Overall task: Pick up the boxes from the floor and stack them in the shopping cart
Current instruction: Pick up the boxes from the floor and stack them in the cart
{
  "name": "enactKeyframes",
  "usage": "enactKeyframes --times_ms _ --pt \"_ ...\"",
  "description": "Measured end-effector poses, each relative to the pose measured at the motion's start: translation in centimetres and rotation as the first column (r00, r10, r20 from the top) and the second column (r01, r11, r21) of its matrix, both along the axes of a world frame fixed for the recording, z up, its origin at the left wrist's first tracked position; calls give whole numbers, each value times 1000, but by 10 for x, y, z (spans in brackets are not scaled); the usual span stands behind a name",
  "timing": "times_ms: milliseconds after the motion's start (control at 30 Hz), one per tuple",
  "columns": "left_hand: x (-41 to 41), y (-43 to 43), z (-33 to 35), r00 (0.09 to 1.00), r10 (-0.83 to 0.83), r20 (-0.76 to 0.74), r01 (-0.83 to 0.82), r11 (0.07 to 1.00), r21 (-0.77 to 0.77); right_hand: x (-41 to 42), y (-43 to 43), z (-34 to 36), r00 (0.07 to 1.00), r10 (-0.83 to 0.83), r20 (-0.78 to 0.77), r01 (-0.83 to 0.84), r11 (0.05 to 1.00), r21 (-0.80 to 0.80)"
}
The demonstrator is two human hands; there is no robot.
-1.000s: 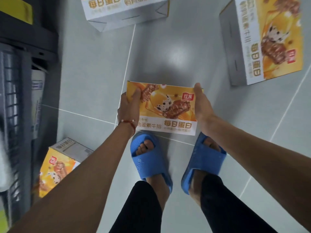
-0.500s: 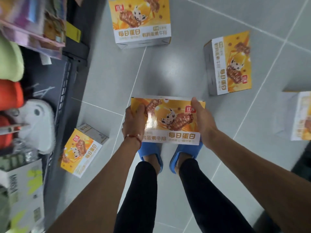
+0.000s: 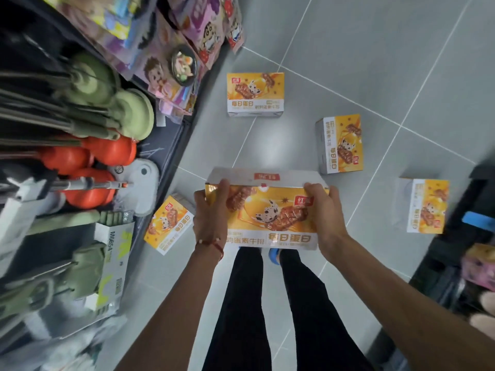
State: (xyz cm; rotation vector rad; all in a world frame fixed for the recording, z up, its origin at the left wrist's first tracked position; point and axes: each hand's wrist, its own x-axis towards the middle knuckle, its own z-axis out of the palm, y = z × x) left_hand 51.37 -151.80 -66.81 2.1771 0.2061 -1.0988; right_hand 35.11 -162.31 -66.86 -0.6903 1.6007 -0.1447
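Observation:
I hold an orange and white snack box [image 3: 267, 212] in the air above my legs. My left hand [image 3: 209, 212] grips its left end with the fingers curled over the top edge. My right hand [image 3: 324, 218] grips its right end the same way. Several more boxes of the same kind lie on the grey tiled floor: one ahead [image 3: 255, 93], one to the right of it [image 3: 340, 144], one at the far right [image 3: 426, 206], and one at the left by the shelf foot [image 3: 168, 224]. No shopping cart shows clearly.
A store shelf [image 3: 160, 145] runs along the left, hung with green and orange mop heads [image 3: 107, 153] and toy packs [image 3: 166, 62]. A white boxed item [image 3: 112, 263] stands lower left. A dark rack or cart-like object [image 3: 460, 236] fills the right edge, blurred.
The box has come up from floor height toward my chest, both hands still on its ends. My view has risen, showing more shelf at the left and more boxes on the floor.

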Motion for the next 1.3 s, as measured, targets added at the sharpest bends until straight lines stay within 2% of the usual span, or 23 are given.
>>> enactKeyframes --times_ms 167,367,567,700,800,1000,1167,1300 --pt "23 30 63 998 48 46 -45 997 -62 19 26 75 992 -9 123 10 1000 -7" --pt "28 67 140 988 55 141 -36 991 -129 29 52 148 980 22 197 -6 997 -78" --pt "11 99 205 977 151 151 -113 966 -233 29 63 213 971 152 184 -112 971 -211" --pt "-12 118 236 945 296 139 -236 910 -340 23 69 248 944 258 207 -198 942 -270" --pt "-33 132 255 922 343 177 -256 887 -385 16 71 265 914 326 241 -248 920 -305" --pt "-90 156 278 806 544 235 -418 803 -425 -5 73 276 773 517 368 -435 854 -286" --pt "-158 173 301 698 664 269 -504 721 -475 -30 76 290 613 688 389 -586 725 -362" --pt "-208 190 313 602 760 246 -600 634 -489 -47 87 307 502 762 409 -685 639 -349"
